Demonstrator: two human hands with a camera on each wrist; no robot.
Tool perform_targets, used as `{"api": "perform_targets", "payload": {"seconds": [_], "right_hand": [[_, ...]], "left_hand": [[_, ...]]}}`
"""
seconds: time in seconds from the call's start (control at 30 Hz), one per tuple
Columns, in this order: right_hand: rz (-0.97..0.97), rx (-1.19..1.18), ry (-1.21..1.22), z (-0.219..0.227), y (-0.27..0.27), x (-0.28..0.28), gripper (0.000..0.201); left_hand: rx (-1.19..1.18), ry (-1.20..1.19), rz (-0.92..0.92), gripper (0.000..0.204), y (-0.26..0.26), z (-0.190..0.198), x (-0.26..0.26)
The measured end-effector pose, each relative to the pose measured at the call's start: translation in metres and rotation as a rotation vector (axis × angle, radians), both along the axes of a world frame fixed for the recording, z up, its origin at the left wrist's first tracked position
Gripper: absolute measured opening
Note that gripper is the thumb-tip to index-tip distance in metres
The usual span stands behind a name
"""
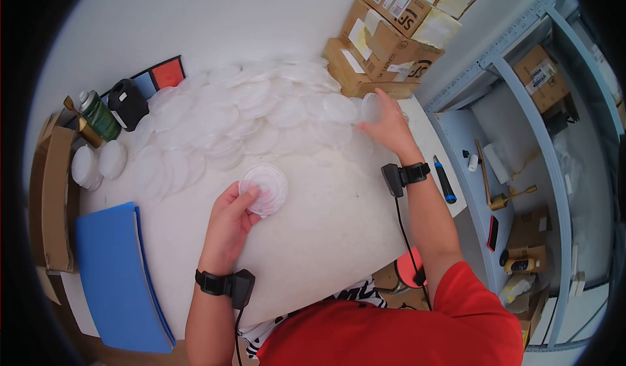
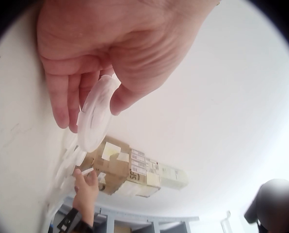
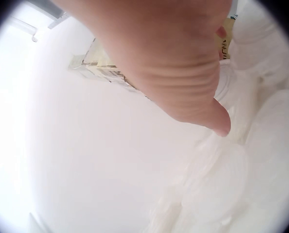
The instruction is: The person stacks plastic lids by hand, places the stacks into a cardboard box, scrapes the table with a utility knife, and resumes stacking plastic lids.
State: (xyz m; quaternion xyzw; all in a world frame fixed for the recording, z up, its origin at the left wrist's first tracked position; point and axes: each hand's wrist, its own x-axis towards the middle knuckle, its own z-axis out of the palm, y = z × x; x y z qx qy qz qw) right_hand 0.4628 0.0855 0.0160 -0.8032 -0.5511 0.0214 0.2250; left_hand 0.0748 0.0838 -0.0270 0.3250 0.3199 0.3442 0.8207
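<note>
Many clear round plastic lids [image 1: 248,111] lie spread and overlapping across the far half of the white table [image 1: 326,235]. My left hand [image 1: 235,206] pinches a small stack of clear lids [image 1: 266,188] between thumb and fingers just above the table; in the left wrist view the lids [image 2: 96,115] stand on edge in that grip. My right hand [image 1: 386,123] reaches to the far right of the pile, beside the cardboard boxes, and grips one clear lid [image 1: 372,106] tilted up. In the right wrist view my palm and thumb [image 3: 218,121] hang over more lids [image 3: 222,187].
Stacked cardboard boxes [image 1: 388,40] stand at the back right. A blue folder [image 1: 117,274], an open cardboard box [image 1: 55,196], white tubs [image 1: 98,164], a green spray can [image 1: 98,115] and a black bottle [image 1: 127,104] sit left. A blue pen [image 1: 445,180] lies by the right edge; shelving [image 1: 521,137] beyond.
</note>
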Motion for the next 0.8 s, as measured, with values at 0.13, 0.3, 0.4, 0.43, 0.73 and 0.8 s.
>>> {"api": "perform_targets", "payload": {"seconds": [0.13, 0.3, 0.4, 0.43, 0.73, 0.8], "right_hand": [[0.083, 0.315, 0.039, 0.017, -0.009, -0.029, 0.089], [0.324, 0.297, 0.123, 0.036, -0.032, -0.110, 0.087], [0.554, 0.192, 0.141, 0.029, -0.047, -0.154, 0.089], [0.647, 0.154, 0.138, 0.027, -0.049, -0.163, 0.090], [0.755, 0.108, 0.116, 0.010, -0.050, -0.187, 0.092], [0.766, 0.083, 0.111, 0.012, -0.050, -0.187, 0.093]], "left_hand": [[-0.005, -0.010, -0.010, 0.034, -0.001, 0.004, -0.001], [-0.013, 0.002, -0.013, 0.034, 0.000, 0.006, -0.001], [-0.022, -0.004, -0.002, 0.037, -0.001, 0.006, -0.001], [-0.031, -0.029, -0.013, 0.040, -0.001, 0.007, -0.001], [-0.053, -0.058, -0.061, 0.044, 0.001, 0.006, 0.001], [-0.045, -0.050, -0.080, 0.041, 0.000, 0.006, 0.000]]}}
